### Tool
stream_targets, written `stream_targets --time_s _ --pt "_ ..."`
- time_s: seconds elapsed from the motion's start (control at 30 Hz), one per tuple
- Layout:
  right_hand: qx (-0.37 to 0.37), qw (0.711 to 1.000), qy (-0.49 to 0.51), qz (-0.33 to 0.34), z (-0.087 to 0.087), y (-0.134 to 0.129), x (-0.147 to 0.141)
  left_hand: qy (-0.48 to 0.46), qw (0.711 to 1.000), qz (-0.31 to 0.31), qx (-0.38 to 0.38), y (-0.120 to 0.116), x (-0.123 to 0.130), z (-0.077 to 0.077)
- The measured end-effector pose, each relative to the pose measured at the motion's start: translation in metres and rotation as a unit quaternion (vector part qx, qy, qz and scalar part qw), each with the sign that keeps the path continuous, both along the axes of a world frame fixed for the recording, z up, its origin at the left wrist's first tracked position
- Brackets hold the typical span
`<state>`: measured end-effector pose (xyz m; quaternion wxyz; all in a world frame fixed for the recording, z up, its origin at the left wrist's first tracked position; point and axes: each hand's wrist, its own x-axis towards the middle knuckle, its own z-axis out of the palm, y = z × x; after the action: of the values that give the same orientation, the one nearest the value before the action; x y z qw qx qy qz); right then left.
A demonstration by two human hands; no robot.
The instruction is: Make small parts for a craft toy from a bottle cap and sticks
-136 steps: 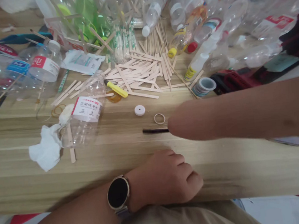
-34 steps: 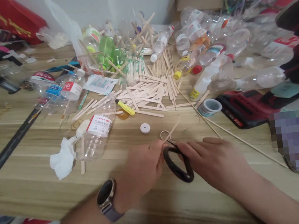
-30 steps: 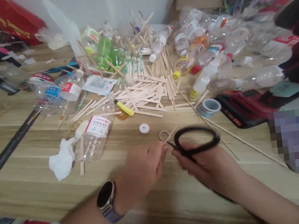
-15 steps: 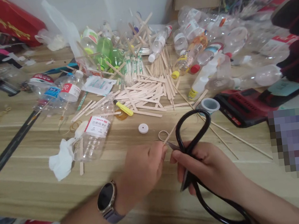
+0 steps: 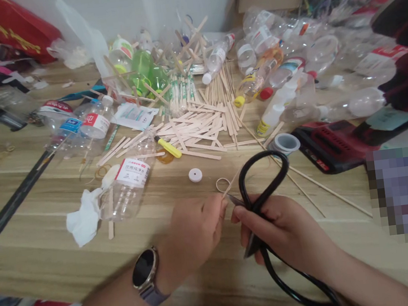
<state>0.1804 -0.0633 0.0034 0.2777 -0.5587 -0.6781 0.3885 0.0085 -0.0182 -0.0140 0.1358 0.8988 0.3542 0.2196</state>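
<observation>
We see the left hand (image 5: 194, 232) pinching a thin wooden stick (image 5: 234, 181) that slants up and away over the tabletop (image 5: 53, 249). The right hand (image 5: 290, 231) is closed around black scissors (image 5: 259, 200), whose open blades meet the stick just beside the left fingertips. One handle loop rises above the right hand; the other drops below it, partly cut off at the lower edge. The stick's held end is hidden in the fingers. A rubber band (image 5: 223, 185) lies just beyond the hands.
</observation>
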Motion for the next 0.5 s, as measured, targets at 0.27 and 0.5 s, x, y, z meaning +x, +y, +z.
stream_targets --time_s 0.27,0.5 --pt "0.329 0.917 -0.224 0.004 0.0040 -0.0009 0.0042 -0.018 1.000 -0.010 -0.007 -0.0020 -0.0006 0.0037" --pt "0.227 0.964 -0.140 0.000 0.0013 -0.0023 0.0048 -0.021 1.000 -0.009 0.008 -0.0031 0.0011 0.0068"
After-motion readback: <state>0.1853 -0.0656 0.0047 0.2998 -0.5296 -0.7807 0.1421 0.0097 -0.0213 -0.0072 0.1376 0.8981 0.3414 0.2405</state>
